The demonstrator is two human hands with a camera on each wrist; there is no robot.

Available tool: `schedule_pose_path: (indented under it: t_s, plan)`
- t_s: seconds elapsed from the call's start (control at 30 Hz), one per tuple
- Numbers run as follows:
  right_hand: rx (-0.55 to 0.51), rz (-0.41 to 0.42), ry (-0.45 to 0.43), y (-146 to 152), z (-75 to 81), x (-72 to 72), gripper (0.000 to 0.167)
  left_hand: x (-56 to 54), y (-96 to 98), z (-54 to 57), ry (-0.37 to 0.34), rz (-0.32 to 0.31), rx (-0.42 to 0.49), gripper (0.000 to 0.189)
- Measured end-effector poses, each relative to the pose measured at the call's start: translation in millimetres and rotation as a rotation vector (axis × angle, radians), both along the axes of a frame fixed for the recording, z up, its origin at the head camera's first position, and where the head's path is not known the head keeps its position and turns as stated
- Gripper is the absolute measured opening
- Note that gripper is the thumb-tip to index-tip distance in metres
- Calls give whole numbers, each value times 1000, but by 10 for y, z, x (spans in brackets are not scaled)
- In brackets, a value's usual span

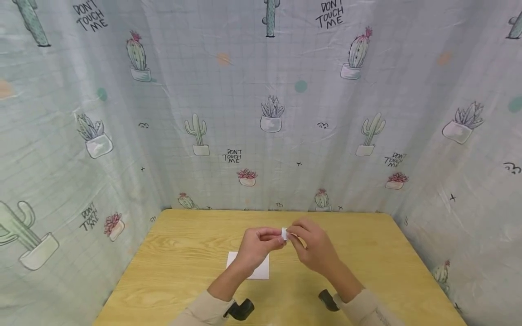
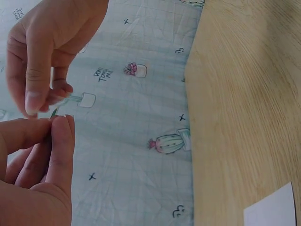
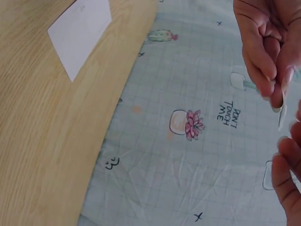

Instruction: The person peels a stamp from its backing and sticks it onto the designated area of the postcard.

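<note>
Both hands meet over the table around a small thin white piece (image 1: pixel 284 233). My left hand (image 1: pixel 257 244) pinches it between thumb and fingers. From the right, the thumb and fingertips of my right hand (image 1: pixel 314 246) come together at its edge. Seen edge-on in the right wrist view, the white piece (image 3: pixel 282 115) sticks out from the left hand (image 3: pixel 265 52), with the right hand (image 3: pixel 289 174) close below. In the left wrist view the left hand's fingers (image 2: pixel 61 146) mostly hide it, and the right hand (image 2: pixel 51 52) hangs just above.
A white sheet (image 1: pixel 260 270) lies flat on the wooden table (image 1: pixel 175 271), partly behind the left forearm. A cactus-print curtain (image 1: pixel 253 90) surrounds the table's back and sides. Dark devices (image 1: pixel 241 310) sit at the wrists.
</note>
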State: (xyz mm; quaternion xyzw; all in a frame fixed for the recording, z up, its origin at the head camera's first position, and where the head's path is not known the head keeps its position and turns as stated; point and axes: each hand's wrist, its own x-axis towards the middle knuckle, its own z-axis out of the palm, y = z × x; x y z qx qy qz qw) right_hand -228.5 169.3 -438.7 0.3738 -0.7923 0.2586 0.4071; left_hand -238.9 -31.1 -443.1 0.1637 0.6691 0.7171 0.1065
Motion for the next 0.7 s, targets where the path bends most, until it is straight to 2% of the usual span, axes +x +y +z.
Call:
schedule_pose_path:
  t_s: [0.1,0.3,0.53,0.7]
  plan:
    - [42,25,-8,-9,-16,20,16,15,9,5,3,4,-17,33]
    - [74,-6,-21,-2,-31,49,19,35,20,26,15,16,-58,35]
    - [131,-59,31,-8,-15,41,17,52,36,60,75,57,-194,32]
    - [179,-87,80,-34,-3,7,16,57,38,99,115,83,-258,29]
